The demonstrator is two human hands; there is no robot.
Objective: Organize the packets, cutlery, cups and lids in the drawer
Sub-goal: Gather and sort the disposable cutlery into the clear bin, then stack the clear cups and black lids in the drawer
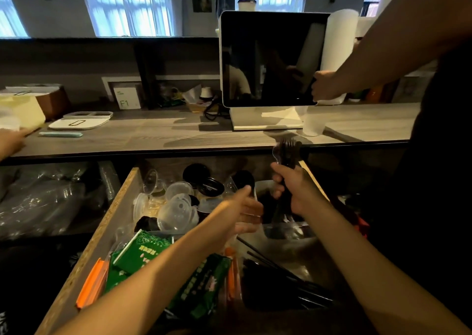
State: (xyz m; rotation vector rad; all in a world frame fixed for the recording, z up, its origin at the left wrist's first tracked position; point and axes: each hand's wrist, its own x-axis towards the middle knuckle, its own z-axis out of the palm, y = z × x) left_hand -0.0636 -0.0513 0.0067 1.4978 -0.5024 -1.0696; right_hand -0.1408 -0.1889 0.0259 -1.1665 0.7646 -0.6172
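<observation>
The open wooden drawer (112, 222) holds clear lids (176, 213), black lids (204, 184), small clear cups (150, 181), green packets (143, 255), orange packets (89, 286) and black cutlery (286, 281). My right hand (291, 186) grips a bunch of black forks (287, 153) upright above the drawer's back right corner. My left hand (242, 207) reaches over the drawer just left of it, fingers extended, touching a clear container (286, 232) that holds more cutlery.
Above the drawer runs a grey counter (153, 135) with a white-framed screen (268, 61), a clear cup (313, 122) and white trays (81, 121). Another person's hand (324, 84) holds a stack of white cups (337, 53) at right. Bagged cups (51, 199) lie left.
</observation>
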